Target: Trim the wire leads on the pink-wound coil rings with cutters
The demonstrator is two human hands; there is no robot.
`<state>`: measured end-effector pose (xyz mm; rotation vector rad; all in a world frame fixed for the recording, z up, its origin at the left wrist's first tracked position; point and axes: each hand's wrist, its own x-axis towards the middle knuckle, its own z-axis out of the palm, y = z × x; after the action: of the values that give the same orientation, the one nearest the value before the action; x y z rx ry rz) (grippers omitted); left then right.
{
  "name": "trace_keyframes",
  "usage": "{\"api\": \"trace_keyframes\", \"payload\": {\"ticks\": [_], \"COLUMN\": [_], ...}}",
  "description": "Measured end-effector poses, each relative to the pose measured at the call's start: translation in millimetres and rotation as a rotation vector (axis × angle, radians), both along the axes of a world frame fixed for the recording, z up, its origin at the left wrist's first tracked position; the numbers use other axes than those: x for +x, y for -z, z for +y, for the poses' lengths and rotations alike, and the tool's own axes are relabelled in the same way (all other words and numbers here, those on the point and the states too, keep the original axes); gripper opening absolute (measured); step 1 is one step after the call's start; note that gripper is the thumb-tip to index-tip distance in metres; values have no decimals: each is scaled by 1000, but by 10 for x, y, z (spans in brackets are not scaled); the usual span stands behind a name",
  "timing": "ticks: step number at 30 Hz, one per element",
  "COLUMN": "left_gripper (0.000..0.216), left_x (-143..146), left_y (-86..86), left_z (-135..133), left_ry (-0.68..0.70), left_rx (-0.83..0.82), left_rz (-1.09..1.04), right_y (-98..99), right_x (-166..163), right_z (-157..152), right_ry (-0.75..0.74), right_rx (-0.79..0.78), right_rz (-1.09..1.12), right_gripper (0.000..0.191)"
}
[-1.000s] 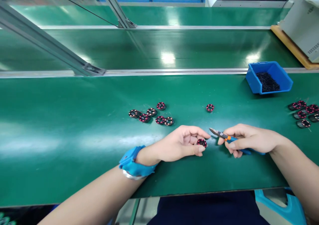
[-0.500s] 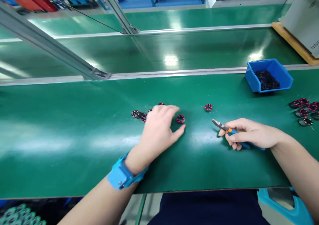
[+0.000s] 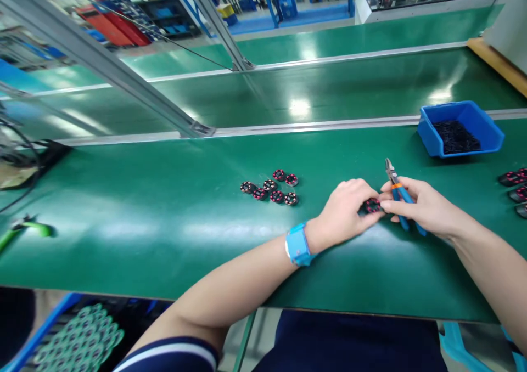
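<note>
My left hand (image 3: 348, 210) is closed on a small ring-shaped motor stator (image 3: 373, 205), black with pink-red spots, at the table's right half. The fingertips of my right hand (image 3: 424, 204) meet the stator's right side. Lying in that same right hand are side cutters (image 3: 401, 199) with blue and orange handles, their jaws pointing up and away from the stator. Left of my hands, a loose group of several stators (image 3: 276, 196) rests on the green table (image 3: 164, 213). A blue wrist strap (image 3: 298, 244) circles my left wrist.
A blue bin (image 3: 461, 130) of thin black pieces stands at the back right. More stators (image 3: 513, 178) lie at the right edge. Green-handled pliers (image 3: 27, 228) are at far left. Below the table edge sits a crate with green ring parts (image 3: 80, 339). A metal post (image 3: 123, 81) slants up behind.
My left hand, open near the group before, has moved right and now grips a stator against my right fingertips. The cutters have turned more upright. The view has shifted left.
</note>
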<state>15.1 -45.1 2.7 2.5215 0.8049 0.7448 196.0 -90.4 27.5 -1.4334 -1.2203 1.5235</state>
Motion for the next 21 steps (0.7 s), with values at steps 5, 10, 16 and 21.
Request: {"api": "trace_keyframes", "payload": {"ticks": [5,10,16,21], "left_gripper": [21,47,23,29], "left_x": [-69,-110,-218,-371], "left_y": [-52,-168,-277,-267], "left_z": [-217,-203,-205,-100], "left_ry": [152,95,99,114], "left_rx": [-23,-68,-150,-392], "left_rz": [-87,-47,27,-418], "right_y": [-17,9,5,-52], "right_x": [-72,-135,-135,-165], "right_z": [-56,-74,-83,-93], "right_ry": [-151,-112,-88,-80], "right_rx": [98,171,173,110], "right_rz": [-16,-63,-81,-60], "right_gripper": [23,22,29,31]}}
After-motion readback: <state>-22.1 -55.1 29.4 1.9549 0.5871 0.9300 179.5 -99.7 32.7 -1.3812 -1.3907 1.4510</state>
